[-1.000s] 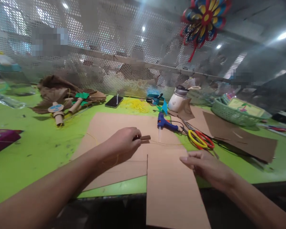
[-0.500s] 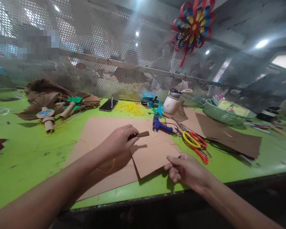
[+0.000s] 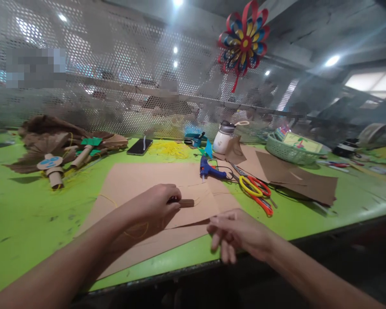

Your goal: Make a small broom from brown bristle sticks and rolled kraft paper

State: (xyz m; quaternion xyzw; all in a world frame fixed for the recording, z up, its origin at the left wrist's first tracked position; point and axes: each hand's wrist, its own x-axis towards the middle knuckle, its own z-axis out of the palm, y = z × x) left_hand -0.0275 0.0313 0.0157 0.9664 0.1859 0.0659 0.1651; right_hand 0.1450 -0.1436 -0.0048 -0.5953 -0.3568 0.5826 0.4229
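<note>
My left hand is closed around a narrow folded strip of dark brown paper, whose end sticks out to the right past my fingers. Under it lies a large sheet of light brown paper. With thumb and forefinger, my right hand pinches the near edge of a smaller brown paper piece that rests over the large sheet; the other fingers hang loose. A blue glue gun stands just beyond the paper. Right of it lie scissors with yellow handles and scissors with orange-red handles.
Paper dolls lie at the left, with a phone and yellow shreds behind the sheet. A white jar, dark brown paper and a green basket stand to the right. The table edge runs in front.
My left hand has lowered slightly with the folded strip. The smaller paper, tilted up before, now lies flatter, and my right hand has shifted left along with it. The view has turned slightly right.
</note>
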